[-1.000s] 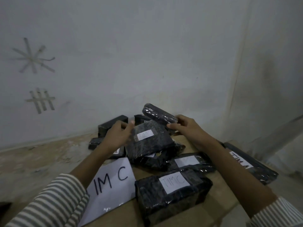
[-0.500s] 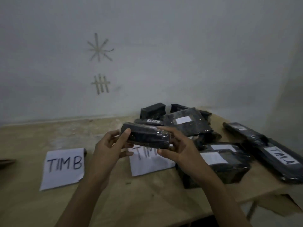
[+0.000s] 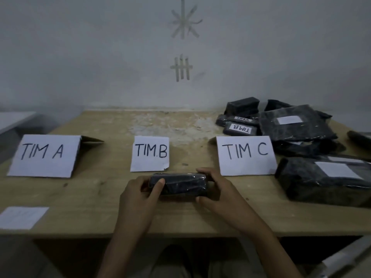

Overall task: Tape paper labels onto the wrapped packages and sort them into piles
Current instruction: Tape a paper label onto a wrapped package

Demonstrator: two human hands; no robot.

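A pale wall [image 3: 100, 57] carries two tape marks, a star [image 3: 185, 19] above a crossed tally [image 3: 181, 68], and against it stands a scuffed wooden table [image 3: 96, 193]. Three handwritten paper signs lie in a row across the table: TIM A [image 3: 43, 155] to the left, TIM B [image 3: 150, 154] in the middle and TIM C [image 3: 246, 155] to the right. One small paper slip [image 3: 22, 217] sits apart near the front left edge. Just in front of the TIM B sign, one black wrapped package [image 3: 180, 184] is gripped at both ends, the left hand [image 3: 138, 195] curled round its left end and the right hand [image 3: 216, 193] round its right; whether it touches the table is unclear. A heap of wrapped packages [image 3: 295, 125], at least six, crowds the right side behind and beside TIM C, and several bear white labels. The largest package [image 3: 325, 179] lies nearest the front edge.
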